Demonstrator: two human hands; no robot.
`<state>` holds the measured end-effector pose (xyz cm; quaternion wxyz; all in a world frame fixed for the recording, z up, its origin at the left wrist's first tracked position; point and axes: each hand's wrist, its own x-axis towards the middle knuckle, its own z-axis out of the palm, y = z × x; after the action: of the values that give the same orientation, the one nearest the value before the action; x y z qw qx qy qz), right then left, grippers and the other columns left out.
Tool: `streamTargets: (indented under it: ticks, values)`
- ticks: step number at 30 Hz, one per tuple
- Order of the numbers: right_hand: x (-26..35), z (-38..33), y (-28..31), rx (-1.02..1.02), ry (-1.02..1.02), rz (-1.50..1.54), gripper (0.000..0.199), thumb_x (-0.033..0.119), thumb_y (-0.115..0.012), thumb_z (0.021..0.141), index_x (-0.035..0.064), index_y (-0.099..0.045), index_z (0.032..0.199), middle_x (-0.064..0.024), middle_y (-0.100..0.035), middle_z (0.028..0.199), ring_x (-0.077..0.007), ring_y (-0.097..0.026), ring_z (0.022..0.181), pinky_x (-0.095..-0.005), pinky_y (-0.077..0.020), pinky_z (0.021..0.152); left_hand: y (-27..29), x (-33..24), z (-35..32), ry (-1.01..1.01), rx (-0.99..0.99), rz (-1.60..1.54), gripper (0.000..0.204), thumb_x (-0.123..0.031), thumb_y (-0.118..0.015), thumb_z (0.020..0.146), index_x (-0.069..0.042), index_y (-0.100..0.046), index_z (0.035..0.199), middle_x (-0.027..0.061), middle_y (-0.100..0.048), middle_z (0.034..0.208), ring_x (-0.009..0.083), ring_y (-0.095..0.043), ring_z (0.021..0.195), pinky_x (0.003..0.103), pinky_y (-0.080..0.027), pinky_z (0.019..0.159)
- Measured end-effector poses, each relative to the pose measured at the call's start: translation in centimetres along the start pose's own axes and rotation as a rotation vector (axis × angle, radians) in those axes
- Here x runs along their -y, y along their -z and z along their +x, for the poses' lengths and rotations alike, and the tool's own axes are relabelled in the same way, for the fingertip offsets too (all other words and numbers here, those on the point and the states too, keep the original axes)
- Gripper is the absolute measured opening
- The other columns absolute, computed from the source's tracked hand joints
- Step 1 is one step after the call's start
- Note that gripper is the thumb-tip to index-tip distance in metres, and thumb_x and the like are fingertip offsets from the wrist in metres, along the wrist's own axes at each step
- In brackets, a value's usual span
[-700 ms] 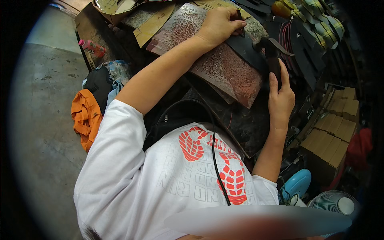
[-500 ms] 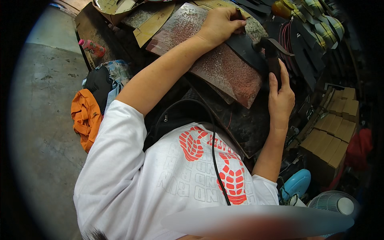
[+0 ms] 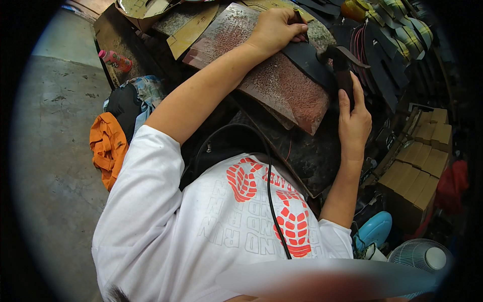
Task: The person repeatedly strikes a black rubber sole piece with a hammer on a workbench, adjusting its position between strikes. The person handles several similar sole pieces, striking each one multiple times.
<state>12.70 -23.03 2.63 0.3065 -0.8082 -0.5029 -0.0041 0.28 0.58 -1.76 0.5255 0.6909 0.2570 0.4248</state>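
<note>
My left hand is closed round a thin dark rod-like tool, a punch by its look, standing upright over a black sole-shaped sheet. Beneath the sheet lies a worn, pitted reddish-brown board. In my right hand is the dark handle of a hammer. Its head, with a curved claw, hangs over the right end of the black sheet, apart from the rod. The rod's lower tip and part of the hammer handle are hard to make out.
Black cut pieces are stacked right of the board, with plaid-covered pieces beyond. Brown cardboard boxes and a fan stand at the right. A pink bottle lies at the left, above an orange cloth.
The hammer head has shifted very slightly to the left. My left hand, the rod and the black sheet stay nearly where they were.
</note>
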Motion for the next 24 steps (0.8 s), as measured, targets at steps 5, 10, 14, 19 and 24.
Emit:
streamTargets:
  ticks: [5, 10, 14, 19, 24]
  values:
    - [-2.0, 0.0, -0.8, -0.02, 0.067, 0.038, 0.047, 0.041, -0.06, 0.101, 0.0304, -0.052, 0.146, -0.0184, -0.073, 0.112, -0.039, -0.071, 0.103, -0.0454, -0.0551, 0.082, 0.2, -1.0, -0.3, -0.066, 0.024, 0.082, 0.017, -0.011, -0.073, 0.09, 0.003, -0.073, 0.1, 0.0139, -0.075, 0.084, 0.0173, -0.075, 0.074, 0.027, -0.059, 0.068]
    - [2.2, 1.7, 5.5, -0.177, 0.189, 0.197, 0.045, 0.038, -0.064, 0.1, 0.0134, -0.06, 0.137, -0.0132, -0.073, 0.108, -0.0241, -0.07, 0.089, -0.0342, -0.053, 0.072, -0.4, -2.2, -0.4, -0.461, 0.007, 0.525, 0.015, -0.012, -0.07, 0.085, -0.003, -0.071, 0.098, 0.0168, -0.072, 0.086, 0.0324, -0.071, 0.082, 0.039, -0.057, 0.075]
    - [6.2, 2.7, 9.2, -0.523, 0.37, 0.584, 0.043, 0.04, -0.059, 0.102, -0.0022, -0.061, 0.109, -0.0131, -0.063, 0.089, -0.0179, -0.058, 0.071, -0.0283, -0.0465, 0.062, -1.3, -2.8, -0.7, -0.603, 0.003, 0.625, 0.016, -0.01, -0.069, 0.08, -0.005, -0.069, 0.096, 0.0166, -0.07, 0.084, 0.0362, -0.07, 0.083, 0.044, -0.056, 0.075]
    - [2.6, 2.1, 3.6, -0.225, 0.289, 0.161, 0.044, 0.031, -0.063, 0.1, 0.0162, -0.057, 0.141, -0.0166, -0.07, 0.121, -0.0298, -0.072, 0.103, -0.038, -0.055, 0.078, -1.9, -2.5, -1.2, -0.585, -0.044, 0.718, 0.015, -0.009, -0.066, 0.081, -0.004, -0.07, 0.095, 0.0195, -0.069, 0.083, 0.0389, -0.068, 0.085, 0.046, -0.055, 0.077]
    - [-1.0, -1.1, 1.7, 0.001, 0.07, -0.023, 0.05, 0.037, -0.063, 0.099, 0.0337, -0.051, 0.148, -0.0121, -0.073, 0.117, -0.0356, -0.072, 0.1, -0.0418, -0.056, 0.08, -1.1, -0.9, -0.6, -0.258, -0.134, 0.463, 0.011, -0.009, -0.065, 0.091, 0.0, -0.07, 0.096, 0.0181, -0.073, 0.085, 0.0291, -0.074, 0.079, 0.037, -0.059, 0.072]
